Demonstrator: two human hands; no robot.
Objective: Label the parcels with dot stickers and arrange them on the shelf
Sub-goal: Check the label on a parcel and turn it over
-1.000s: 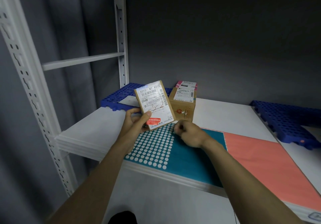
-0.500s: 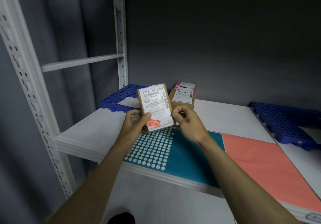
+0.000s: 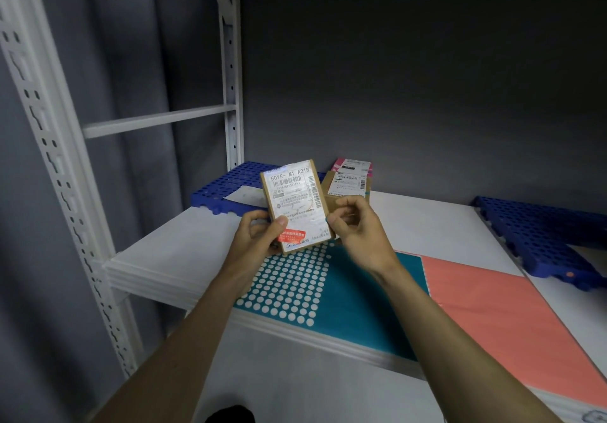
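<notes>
My left hand (image 3: 259, 237) grips a small cardboard parcel (image 3: 297, 204) by its lower left, its white shipping label facing me. My right hand (image 3: 356, 225) is at the parcel's right edge, fingers curled, with a small teal dot sticker (image 3: 327, 220) pinched at the fingertips against the edge. Below the hands lies the teal sticker sheet (image 3: 361, 294), many dots gone from its left part. A second brown parcel (image 3: 349, 189) stands on the shelf behind, and a pink parcel (image 3: 352, 165) behind that one.
A salmon sticker sheet (image 3: 512, 320) lies right of the teal one on the white shelf board (image 3: 433, 222). Blue perforated mats lie at the back left (image 3: 226, 182) and far right (image 3: 551, 235). White slotted uprights (image 3: 49, 146) frame the left side.
My right hand rose from the teal sheet to the parcel's right edge, bringing a teal dot. The parcel stayed in my left hand, tilting slightly upright.
</notes>
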